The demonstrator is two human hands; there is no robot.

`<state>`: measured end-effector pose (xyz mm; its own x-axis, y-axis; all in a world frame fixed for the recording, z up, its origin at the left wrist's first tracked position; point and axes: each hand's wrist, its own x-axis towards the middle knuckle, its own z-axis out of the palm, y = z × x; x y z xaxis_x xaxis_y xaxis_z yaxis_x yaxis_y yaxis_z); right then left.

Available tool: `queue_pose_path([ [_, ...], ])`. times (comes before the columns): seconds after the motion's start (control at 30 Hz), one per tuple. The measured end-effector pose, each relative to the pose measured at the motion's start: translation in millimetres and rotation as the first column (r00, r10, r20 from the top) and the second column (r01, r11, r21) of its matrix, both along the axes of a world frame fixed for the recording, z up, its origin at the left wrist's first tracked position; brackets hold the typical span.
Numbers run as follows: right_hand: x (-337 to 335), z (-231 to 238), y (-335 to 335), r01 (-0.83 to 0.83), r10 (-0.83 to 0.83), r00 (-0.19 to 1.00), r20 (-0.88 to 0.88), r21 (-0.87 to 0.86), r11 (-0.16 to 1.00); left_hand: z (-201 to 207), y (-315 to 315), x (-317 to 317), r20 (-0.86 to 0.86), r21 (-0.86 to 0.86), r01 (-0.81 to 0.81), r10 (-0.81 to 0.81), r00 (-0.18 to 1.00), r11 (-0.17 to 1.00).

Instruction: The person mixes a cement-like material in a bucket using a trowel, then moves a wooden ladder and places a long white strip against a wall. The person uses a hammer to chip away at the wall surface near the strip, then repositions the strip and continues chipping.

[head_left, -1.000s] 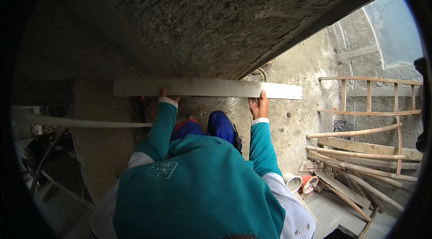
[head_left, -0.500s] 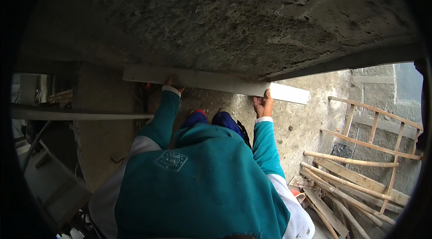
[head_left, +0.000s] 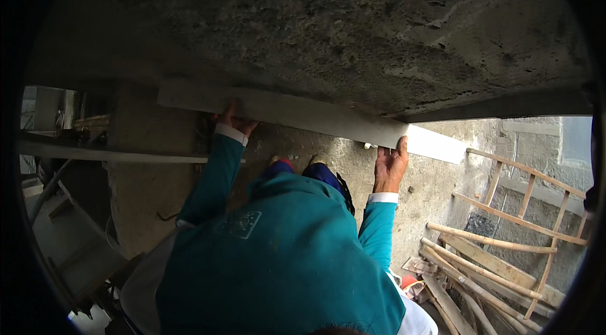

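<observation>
A long, flat, pale straightedge [head_left: 309, 112] lies along the lower part of a rough plastered wall [head_left: 328, 38], slanting down slightly toward the right. My left hand [head_left: 235, 123] grips its near edge left of the middle, some fingers hidden behind it. Farther right, my right hand [head_left: 391, 168] is closed on the same edge, thumb over the face. The right end catches bright light and sticks out past the wall's lit corner. Whether the straightedge's whole back touches the plaster cannot be seen.
A wooden ladder [head_left: 524, 193] leans at the right above a pile of poles and boards [head_left: 486, 265]. At the left, a long narrow board [head_left: 126, 156] runs crosswise beside me. My shoes [head_left: 319, 161] stand on the dusty concrete floor [head_left: 429, 177] below the straightedge.
The straightedge's right end has come lower and farther right, with my right hand moving along with it. My left hand has shifted slightly left. Both hands keep their hold.
</observation>
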<state>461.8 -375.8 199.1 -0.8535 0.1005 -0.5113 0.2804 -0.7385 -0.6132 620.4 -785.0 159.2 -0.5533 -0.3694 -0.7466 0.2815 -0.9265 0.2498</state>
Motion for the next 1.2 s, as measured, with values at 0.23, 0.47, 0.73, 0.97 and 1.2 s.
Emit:
queue_pose_path([
  [0.23,5.2,61.2,-4.5,-0.019,0.023,0.992,-0.123,0.035,0.999,89.0,15.2,4.7,-0.05,-0.149,-0.072,0.065,0.997,0.986],
  [0.47,13.4,114.8,-12.4,-0.009,0.013,0.975,-0.221,0.021,1.0,142.5,11.4,13.6,-0.194,-0.336,-0.045,-0.023,0.981,0.941],
  [0.73,25.4,159.4,-19.3,0.077,-0.067,0.951,-0.302,0.02,0.997,200.6,9.2,31.5,-0.136,-0.637,0.015,-0.13,0.982,0.771],
  [0.97,19.8,149.5,-17.3,0.034,-0.049,0.934,-0.353,-0.047,0.998,214.6,12.6,23.7,-0.195,-0.706,-0.028,-0.156,0.968,0.708],
  [1.2,23.9,175.9,-17.3,-0.02,-0.02,0.901,-0.434,-0.088,0.996,253.2,7.6,20.4,-0.097,-0.857,-0.038,-0.089,0.991,0.514],
])
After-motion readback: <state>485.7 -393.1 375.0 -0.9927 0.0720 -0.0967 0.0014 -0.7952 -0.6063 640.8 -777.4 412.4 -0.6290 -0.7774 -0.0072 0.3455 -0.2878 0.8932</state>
